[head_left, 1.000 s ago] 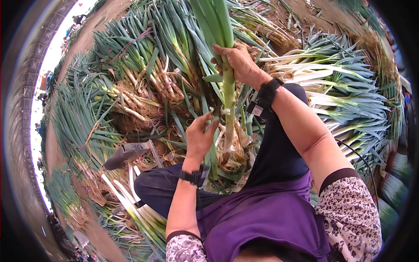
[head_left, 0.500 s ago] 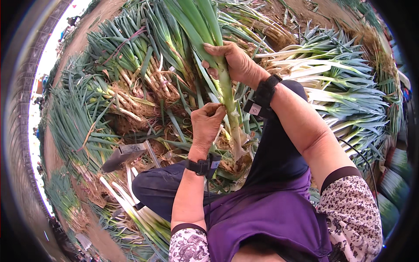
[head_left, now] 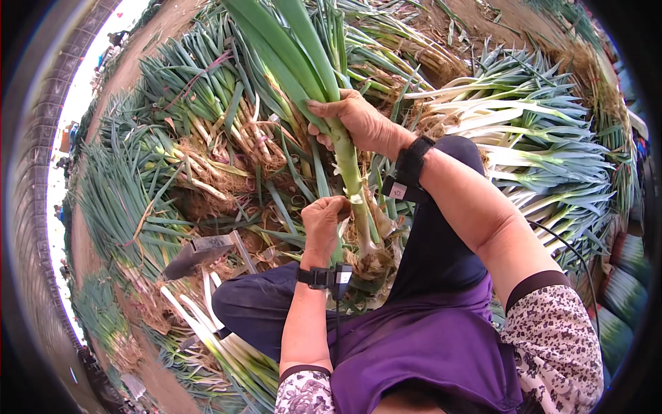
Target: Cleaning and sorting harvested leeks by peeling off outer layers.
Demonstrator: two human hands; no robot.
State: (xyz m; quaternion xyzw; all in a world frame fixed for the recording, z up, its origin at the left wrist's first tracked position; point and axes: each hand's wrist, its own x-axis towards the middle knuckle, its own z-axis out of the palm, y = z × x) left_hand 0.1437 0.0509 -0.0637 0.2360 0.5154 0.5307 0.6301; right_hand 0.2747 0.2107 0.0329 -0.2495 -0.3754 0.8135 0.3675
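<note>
A thick green onion stands tilted in front of me, its broad green leaves rising toward the far side and its root end low near my lap. My right hand is wrapped round the upper stalk, just below the leaves. Lower down, my left hand is closed in a pinch against the stalk's left side. Whatever its fingertips grip is hidden. Loose, dry-looking outer skin hangs around the lower stalk.
Cleaned white-stalked green onions lie in a pile at the right. Untrimmed bunches with soily roots spread over the left and far side. A grey metal blade-like piece sits by my left knee, beside several white stalks.
The green onion and my right hand have shifted slightly left and nearer. My left hand has moved down along the stalk, still pinched.
</note>
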